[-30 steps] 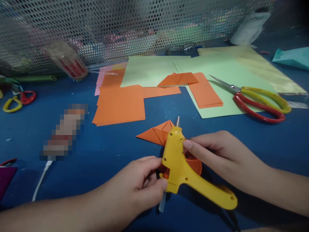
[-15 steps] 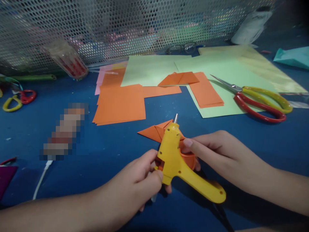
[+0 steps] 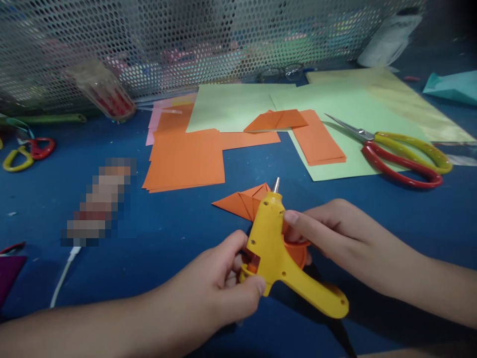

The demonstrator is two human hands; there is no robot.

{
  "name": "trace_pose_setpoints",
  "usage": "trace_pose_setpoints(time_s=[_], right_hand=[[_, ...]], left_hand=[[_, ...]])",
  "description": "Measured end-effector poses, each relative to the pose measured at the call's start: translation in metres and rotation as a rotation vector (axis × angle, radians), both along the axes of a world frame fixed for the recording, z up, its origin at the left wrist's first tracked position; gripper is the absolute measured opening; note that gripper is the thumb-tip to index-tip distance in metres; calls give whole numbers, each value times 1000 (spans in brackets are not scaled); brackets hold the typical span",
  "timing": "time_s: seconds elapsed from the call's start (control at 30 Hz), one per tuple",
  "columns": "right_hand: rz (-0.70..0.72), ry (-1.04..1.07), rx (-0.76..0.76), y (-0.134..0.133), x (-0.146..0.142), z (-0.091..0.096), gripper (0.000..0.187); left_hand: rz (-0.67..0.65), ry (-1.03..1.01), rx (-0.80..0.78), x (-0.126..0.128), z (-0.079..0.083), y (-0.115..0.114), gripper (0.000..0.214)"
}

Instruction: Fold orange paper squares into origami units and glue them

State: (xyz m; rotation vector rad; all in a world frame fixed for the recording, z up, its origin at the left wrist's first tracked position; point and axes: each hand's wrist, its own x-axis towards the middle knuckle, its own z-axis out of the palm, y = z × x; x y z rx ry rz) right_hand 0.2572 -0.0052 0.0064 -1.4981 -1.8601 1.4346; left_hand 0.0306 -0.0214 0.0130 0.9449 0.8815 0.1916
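Note:
A yellow glue gun (image 3: pixel 276 253) with an orange trigger sits between my hands above the blue table (image 3: pixel 167 223), its metal nozzle pointing away from me. My left hand (image 3: pixel 219 286) is closed at the gun's rear end, thumb and fingers pinched there; whatever they pinch is hidden. My right hand (image 3: pixel 328 236) grips the gun's body from the right, fingers around the trigger side. Just beyond the nozzle lies a folded orange paper piece (image 3: pixel 242 203).
Orange paper squares (image 3: pixel 186 159) and light green sheets (image 3: pixel 238 104) lie further back, with another folded orange piece (image 3: pixel 278 121). Red and yellow scissors (image 3: pixel 402 156) rest at right. A perforated metal screen (image 3: pixel 186 40) stands behind. A white cable (image 3: pixel 63 276) runs at left.
The glue gun shifted slightly left and back, then tilted again. My left hand closed in tighter on the gun's rear end; the clear stick seen below it earlier is no longer visible.

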Motion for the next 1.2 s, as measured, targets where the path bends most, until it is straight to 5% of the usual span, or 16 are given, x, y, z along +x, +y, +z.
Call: trace_pose_setpoints(time_s=[0.27,0.8,1.2], right_hand=[[-11,-44,98,3,-3,-1,61],[-15,-95,-8,3,-7,5,39],[-43,5,45,-1,-3,0,44]], left_hand=[[-7,2,8,-2,-1,2,27],[-34,36,20,0,-1,-1,25],[15,60,58,-3,1,-3,52]])
